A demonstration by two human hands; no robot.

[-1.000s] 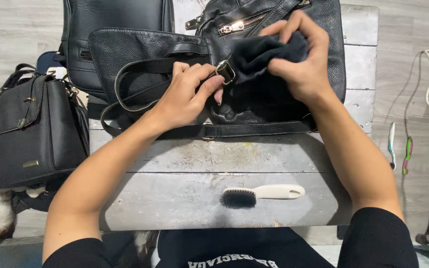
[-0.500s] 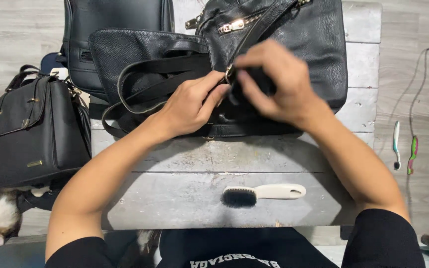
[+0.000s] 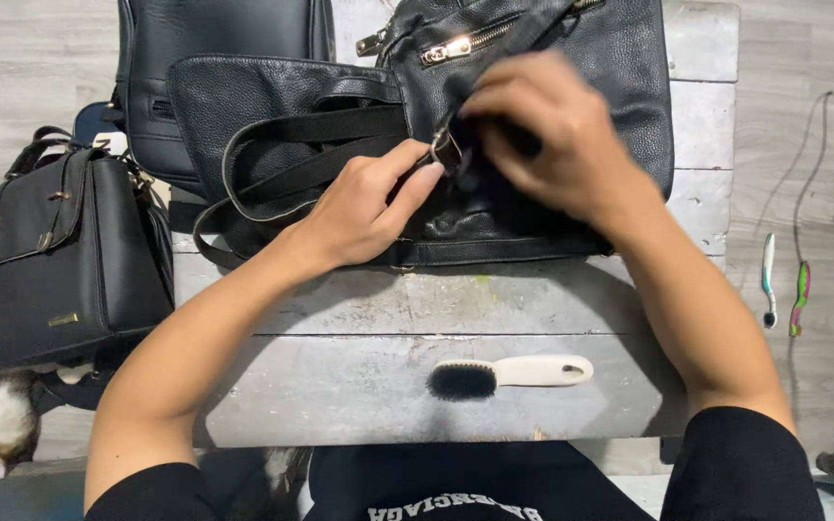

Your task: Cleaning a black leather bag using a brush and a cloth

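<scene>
Seen from above, a person works on a black pebbled-leather bag (image 3: 571,106) lying at the far end of a worn grey-painted wooden bench (image 3: 436,318). L hand (image 3: 359,207) pinches the strap's metal buckle (image 3: 446,150) between thumb and fingertips; R hand (image 3: 557,135) is clenched round a dark cloth (image 3: 509,135), mostly hidden under the fingers, pressed vs. the buckle and the bag's front. Buckle sits between both hands, touching each, w/ the L hand approaching from the near-left and the R hand from the near-right; both about equally close. The flat webbing strap (image 3: 291,145) runs long-axis left from the buckle, looping over a second flat leather flap (image 3: 243,96). Above the buckle, a brass zip (image 3: 460,46) slants across the bag. On the bench's near edge, well apart from the bag, lies a small brush w/ white plastic handle & dark bristles (image 3: 509,374), handle pointing right. Left of the bench, a stiff black handbag (image 3: 50,251) w/ gold fittings; right of it, on the pale plank floor (image 3: 803,96), two toothbrushes (image 3: 784,294) side by side.
</scene>
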